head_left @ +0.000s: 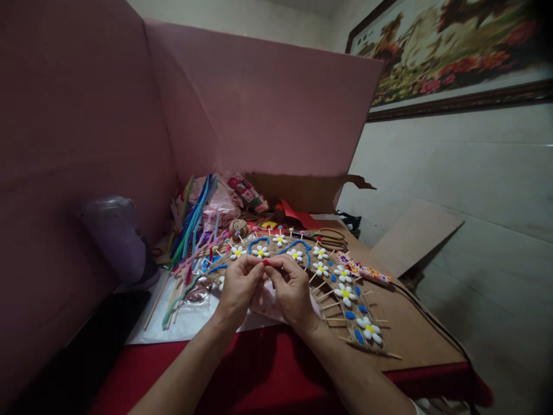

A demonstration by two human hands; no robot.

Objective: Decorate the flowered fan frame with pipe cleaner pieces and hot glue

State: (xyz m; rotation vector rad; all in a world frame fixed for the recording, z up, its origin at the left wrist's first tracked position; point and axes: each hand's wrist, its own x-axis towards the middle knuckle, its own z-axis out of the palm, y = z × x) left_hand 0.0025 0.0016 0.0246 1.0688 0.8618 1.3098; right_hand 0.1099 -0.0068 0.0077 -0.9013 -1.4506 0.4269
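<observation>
My left hand (239,286) and my right hand (292,288) meet in the middle, fingertips pinched together on a small red piece (265,261) held between them. Just beyond them lies a curved jute-covered craft piece (345,308) decorated with white flowers with yellow centres, blue dots and wooden sticks poking from its edges. Something pale pink sits under my right hand.
Pipe cleaners (192,222) in blue and green lie at the left with a twine ball (238,228). Scissors (329,236) rest behind the craft. A purple glue gun (116,236) stands at the left. Pink cardboard walls (259,104) enclose the brown table (415,328).
</observation>
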